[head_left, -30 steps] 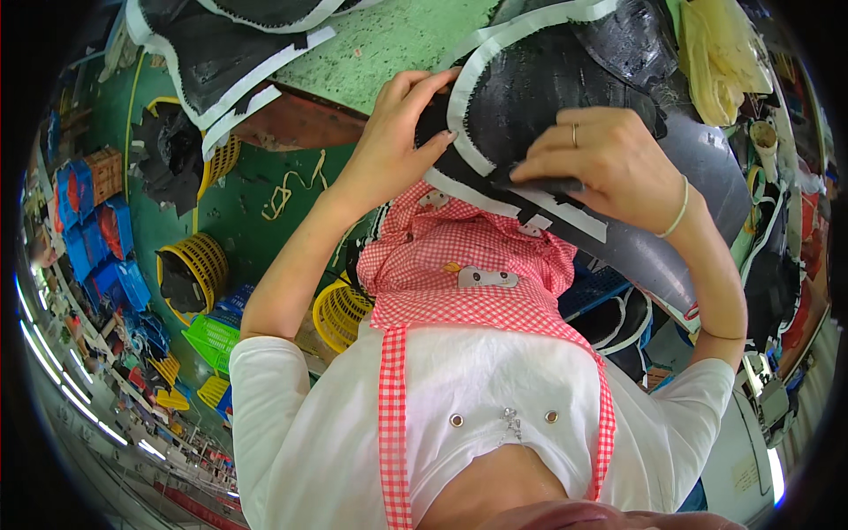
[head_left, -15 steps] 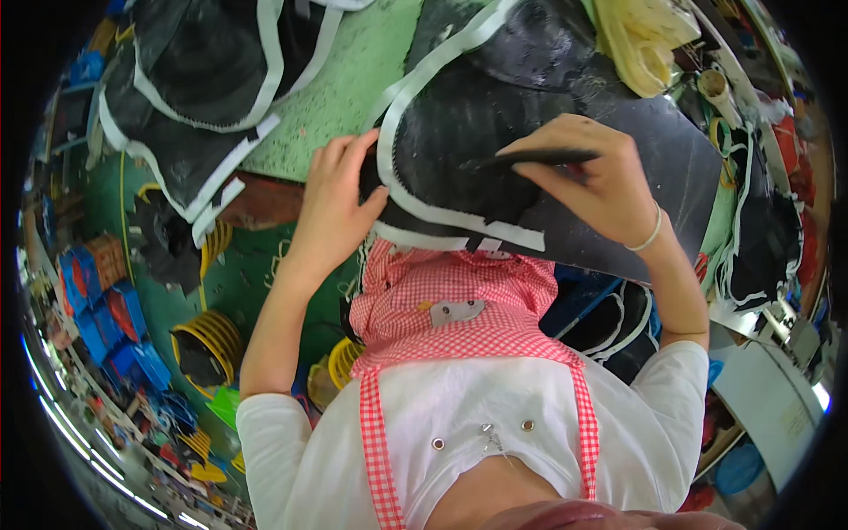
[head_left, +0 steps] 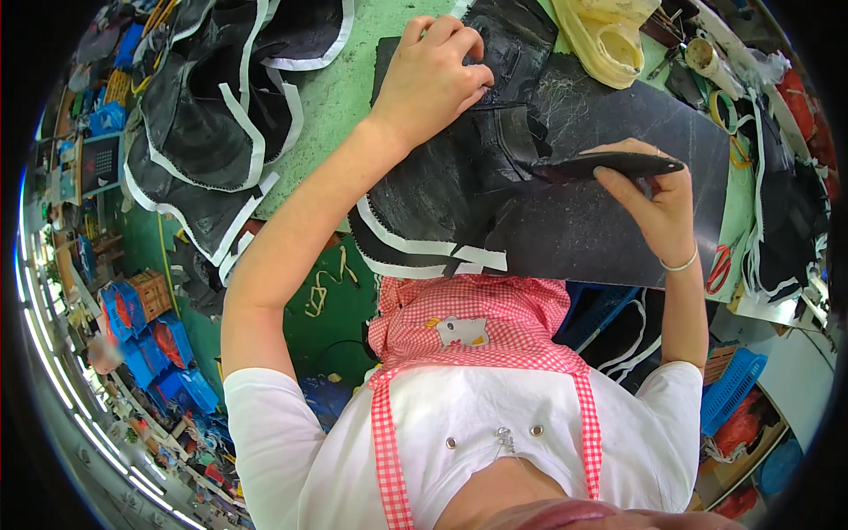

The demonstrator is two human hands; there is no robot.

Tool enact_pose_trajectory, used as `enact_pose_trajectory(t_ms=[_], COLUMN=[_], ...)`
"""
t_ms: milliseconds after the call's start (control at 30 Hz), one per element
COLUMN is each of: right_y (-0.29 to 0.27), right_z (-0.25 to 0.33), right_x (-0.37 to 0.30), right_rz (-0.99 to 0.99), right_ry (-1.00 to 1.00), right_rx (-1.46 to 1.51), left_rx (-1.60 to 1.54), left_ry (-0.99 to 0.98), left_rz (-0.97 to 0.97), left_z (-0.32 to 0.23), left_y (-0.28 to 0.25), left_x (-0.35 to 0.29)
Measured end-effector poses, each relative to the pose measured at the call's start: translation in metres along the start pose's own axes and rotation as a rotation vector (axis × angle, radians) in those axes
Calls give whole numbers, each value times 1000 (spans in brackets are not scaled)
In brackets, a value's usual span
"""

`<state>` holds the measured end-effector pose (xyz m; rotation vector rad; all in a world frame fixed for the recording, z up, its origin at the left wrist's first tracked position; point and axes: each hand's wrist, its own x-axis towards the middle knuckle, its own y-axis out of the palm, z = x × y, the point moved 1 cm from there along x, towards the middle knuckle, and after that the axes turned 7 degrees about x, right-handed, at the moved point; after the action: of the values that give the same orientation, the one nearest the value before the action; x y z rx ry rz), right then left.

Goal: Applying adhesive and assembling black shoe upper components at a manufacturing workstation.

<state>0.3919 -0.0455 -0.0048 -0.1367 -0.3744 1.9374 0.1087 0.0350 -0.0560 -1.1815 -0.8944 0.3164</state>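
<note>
Black piece lies on the board, left hand curled over it, gripping or not I can't tell, while the right hand clasps a tool.

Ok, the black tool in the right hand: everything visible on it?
The black tool is long, flat, tapering leftward, with a small pale spot near its right end; material unclear. Gripped in the right hand, it points left above the dark board, its tip by the black piece; contact there can't be told.

Worktable, crates and strip lights suggest a workshop.
</note>
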Motion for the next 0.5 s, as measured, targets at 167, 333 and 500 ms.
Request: enact_pose_trajectory(t_ms=[167,333,500], right_y=[-11,-18,-1], right_z=[-6,-10,-14], right_x=[14,49,94], right_rz=[-83,-171,-47], right_ry=[12,-96,-326], right_rx=[67,-250,-389], left_rx=[17,-272,-425], left_ry=[-20,-641,-808], left_rz=[-116,-11,301], left_z=[4,33,27], left_y=[-6,-79,-96], left_x=[3,-59,-112])
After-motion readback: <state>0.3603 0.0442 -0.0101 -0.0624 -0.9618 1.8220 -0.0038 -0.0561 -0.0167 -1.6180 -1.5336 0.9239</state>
